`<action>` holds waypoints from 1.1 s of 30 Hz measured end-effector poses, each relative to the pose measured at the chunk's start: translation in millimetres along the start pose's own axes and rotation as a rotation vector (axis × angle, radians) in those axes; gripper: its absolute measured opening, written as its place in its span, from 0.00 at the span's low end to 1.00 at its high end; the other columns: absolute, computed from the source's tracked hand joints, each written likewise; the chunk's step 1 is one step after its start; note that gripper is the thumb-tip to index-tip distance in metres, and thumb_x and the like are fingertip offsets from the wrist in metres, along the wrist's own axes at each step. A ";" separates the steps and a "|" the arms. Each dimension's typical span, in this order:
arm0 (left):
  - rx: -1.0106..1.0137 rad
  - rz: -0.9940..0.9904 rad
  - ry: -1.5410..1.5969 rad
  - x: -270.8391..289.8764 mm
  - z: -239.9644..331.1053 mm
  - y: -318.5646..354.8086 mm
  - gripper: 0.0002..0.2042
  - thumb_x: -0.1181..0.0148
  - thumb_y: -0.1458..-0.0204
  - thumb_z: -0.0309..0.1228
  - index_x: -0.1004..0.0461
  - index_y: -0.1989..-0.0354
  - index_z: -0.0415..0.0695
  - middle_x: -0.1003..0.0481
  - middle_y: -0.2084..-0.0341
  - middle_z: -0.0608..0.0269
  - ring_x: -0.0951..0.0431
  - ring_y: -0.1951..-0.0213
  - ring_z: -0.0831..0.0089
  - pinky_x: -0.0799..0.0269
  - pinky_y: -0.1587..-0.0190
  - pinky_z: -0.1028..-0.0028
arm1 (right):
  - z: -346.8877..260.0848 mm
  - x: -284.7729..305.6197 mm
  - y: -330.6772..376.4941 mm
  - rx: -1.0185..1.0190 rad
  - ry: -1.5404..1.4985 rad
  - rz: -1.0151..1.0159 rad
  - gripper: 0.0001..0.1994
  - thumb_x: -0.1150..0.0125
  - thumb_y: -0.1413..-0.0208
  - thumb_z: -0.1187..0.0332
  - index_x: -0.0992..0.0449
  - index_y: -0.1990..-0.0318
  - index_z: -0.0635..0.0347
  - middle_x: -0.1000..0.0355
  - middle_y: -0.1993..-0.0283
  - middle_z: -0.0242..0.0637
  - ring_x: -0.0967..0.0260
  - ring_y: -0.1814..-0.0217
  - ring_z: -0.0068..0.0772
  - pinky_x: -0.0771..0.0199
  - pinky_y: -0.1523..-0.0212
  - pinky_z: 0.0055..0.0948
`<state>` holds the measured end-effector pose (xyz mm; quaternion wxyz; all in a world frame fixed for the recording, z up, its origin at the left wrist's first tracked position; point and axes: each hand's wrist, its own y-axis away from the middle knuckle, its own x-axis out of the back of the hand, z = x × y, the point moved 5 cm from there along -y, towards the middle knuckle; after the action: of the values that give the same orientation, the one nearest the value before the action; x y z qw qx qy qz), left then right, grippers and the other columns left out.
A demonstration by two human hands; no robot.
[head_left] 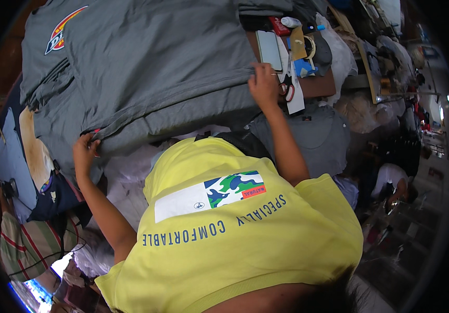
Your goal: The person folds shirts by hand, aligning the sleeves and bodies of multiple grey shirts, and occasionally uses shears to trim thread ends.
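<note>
A dark grey T-shirt (156, 57) with a colourful logo near its far left lies spread across the table before me. Its near edge runs in a long fold between my hands. At the left end of that fold, beside a small red tag, my left hand (85, 150) pinches the cloth. The other end of the fold is at my right hand (264, 87), whose bent fingers grip the fabric's edge. Just right of that hand lie red-and-black scissors (287, 87), touching a white paper strip (295, 100).
A phone (269, 50), a tape roll (310, 48) and a red packet (278, 26) lie at the far right of the work surface. Another grey shirt (321, 136) hangs below. Left stands a padded blue-grey board (13, 156). A person (391, 182) sits at right.
</note>
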<state>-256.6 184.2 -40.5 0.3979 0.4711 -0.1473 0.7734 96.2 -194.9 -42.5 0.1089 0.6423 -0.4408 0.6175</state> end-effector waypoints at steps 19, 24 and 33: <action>-0.759 -0.223 -0.676 -12.8 111.0 33.0 0.02 0.47 0.60 0.27 0.33 0.79 0.43 0.29 0.82 0.62 0.29 0.73 0.66 0.39 0.60 0.66 | 6.3 -46.2 -109.0 -0.210 -0.266 -1.125 0.11 0.40 0.56 0.69 0.33 0.65 0.63 0.32 0.81 0.39 0.34 0.85 0.27 0.33 0.84 0.26; -0.421 -0.271 -0.282 -23.9 167.3 6.3 0.11 0.43 0.55 0.34 0.33 0.78 0.38 0.33 0.90 0.60 0.31 0.84 0.65 0.37 0.72 0.72 | -94.9 51.0 -264.3 0.163 -0.308 0.025 0.11 0.50 0.53 0.71 0.32 0.60 0.58 0.29 0.68 0.44 0.32 0.69 0.40 0.31 0.69 0.34; 0.323 -0.639 1.281 -157.5 246.5 9.5 0.08 0.44 0.51 0.32 0.34 0.78 0.44 0.33 0.80 0.67 0.31 0.74 0.77 0.31 0.64 0.76 | -244.8 79.6 -146.0 0.773 -0.645 0.282 0.15 0.42 0.58 0.64 0.29 0.58 0.43 0.35 0.56 0.35 0.34 0.56 0.37 0.32 0.57 0.35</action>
<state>-75.2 -45.5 -45.9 0.5375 -0.0007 0.3746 0.7555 15.7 24.1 139.6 -0.3615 0.7277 -0.2739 0.5146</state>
